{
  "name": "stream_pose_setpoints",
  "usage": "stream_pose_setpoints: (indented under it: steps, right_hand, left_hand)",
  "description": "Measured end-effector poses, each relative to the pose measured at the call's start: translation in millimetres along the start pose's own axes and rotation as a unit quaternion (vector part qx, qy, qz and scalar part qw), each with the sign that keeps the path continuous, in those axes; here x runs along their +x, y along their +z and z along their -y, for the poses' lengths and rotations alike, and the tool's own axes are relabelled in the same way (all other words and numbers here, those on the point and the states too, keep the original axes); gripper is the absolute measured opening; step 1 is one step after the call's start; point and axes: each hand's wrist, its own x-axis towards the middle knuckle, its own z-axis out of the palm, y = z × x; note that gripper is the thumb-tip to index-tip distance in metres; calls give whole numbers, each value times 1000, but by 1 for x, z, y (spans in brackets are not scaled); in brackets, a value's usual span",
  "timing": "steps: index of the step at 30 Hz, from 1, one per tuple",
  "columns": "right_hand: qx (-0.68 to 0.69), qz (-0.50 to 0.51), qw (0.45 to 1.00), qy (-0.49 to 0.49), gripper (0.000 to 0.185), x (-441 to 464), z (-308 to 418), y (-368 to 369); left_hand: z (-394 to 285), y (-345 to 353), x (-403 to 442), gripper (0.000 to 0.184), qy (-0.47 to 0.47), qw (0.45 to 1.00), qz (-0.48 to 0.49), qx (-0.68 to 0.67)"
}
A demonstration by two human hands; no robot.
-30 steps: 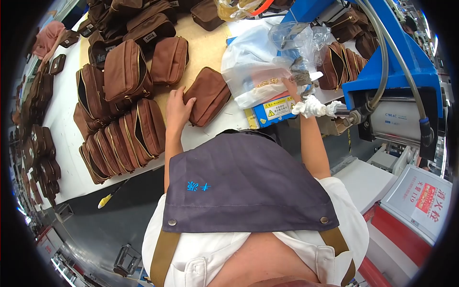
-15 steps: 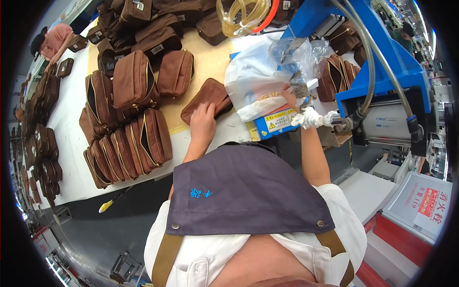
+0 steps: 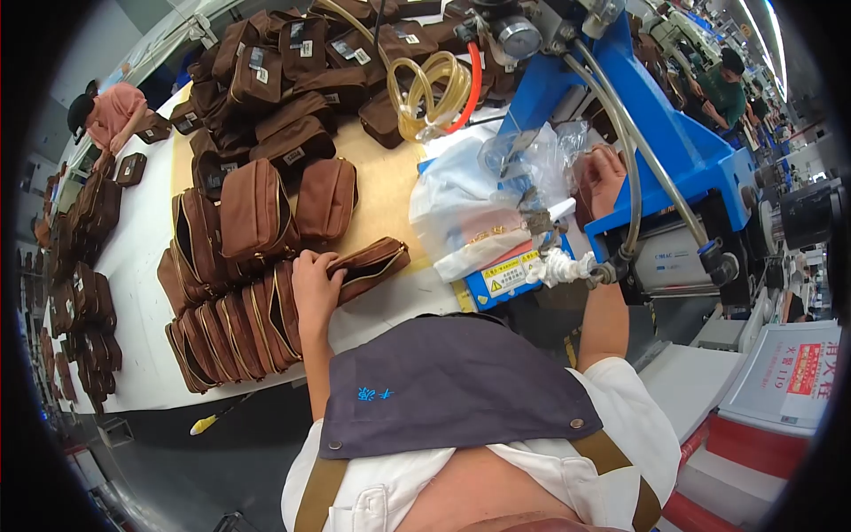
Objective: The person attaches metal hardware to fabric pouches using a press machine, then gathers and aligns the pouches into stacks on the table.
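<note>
Our left hand [image 3: 317, 282] rests at the left end of the reddish-brown fabric pouch with an open gold zipper [image 3: 377, 266]. Its fingers are bent and close together over that end, the thumb slightly apart; we cannot tell whether they clamp it. The pouch lies at a slant on the white work table [image 3: 142, 293], at the right end of the row of upright reddish-brown pouches [image 3: 235, 332]. Behind this row, further pouches are stacked, including the flat-faced reddish-brown pouch [image 3: 253, 208].

Our right hand [image 3: 606, 184] reaches in on the left side of the blue metal machine frame [image 3: 683, 160]. Its fingers are curled at the dark reddish-brown pouch [image 3: 585, 177]; their grip is partly hidden, and we cannot tell whether they are closed on it. Below this hand, the silver cylinder [image 3: 665, 257] is mounted in the frame.

Between our hands, the translucent white plastic sheet [image 3: 452, 195] partly covers the blue box with a yellow-edged warning label [image 3: 514, 282]. The pile of dark brown bags with white tags [image 3: 306, 53] occupies the far side, beside the coil of amber tubing [image 3: 403, 97]. At the far left, a person in a pink top [image 3: 117, 111] works at the table.
</note>
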Motion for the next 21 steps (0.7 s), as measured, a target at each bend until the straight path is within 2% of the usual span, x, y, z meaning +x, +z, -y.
stream_pose_setpoints:
  steps: [6,9,10,12,15,18,21]
  right_hand:
    - [57,48,996,-41,25,42,132,21]
    - [52,80,989,-115,26,46,193,44]
    - [54,70,982,-166,24,37,212,63]
    - [66,117,960,-246,25,49,231,74]
    - [17,140,932,-333,25,52,259,107]
    - [-140,105,903,-392,21,53,272,125]
    - [-214,124,885,-395,16,50,281,136]
  left_hand:
    - [-2,16,-2,33,-52,998,-38,-11]
    - [-11,17,1,29,-69,995,-69,-13]
    - [-13,18,3,28,-68,994,-84,-19]
    - [-23,19,5,25,-45,996,-64,-39]
    - [-28,31,6,22,0,997,-70,-38]
    - [-29,37,5,21,1,996,-81,-46]
    - [-27,40,6,21,-1,995,-86,-48]
